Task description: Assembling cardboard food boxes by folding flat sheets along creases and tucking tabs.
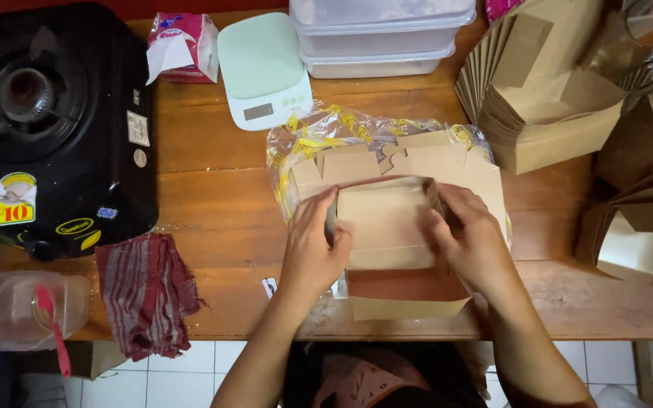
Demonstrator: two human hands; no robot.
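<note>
At the wooden bench's [213, 189] near edge, the left hand [313, 249] and right hand [471, 242] each grip a side wall of a half-folded brown cardboard box [387, 227]. It looks light, stiff and crushable, best taken by its walls.
</note>
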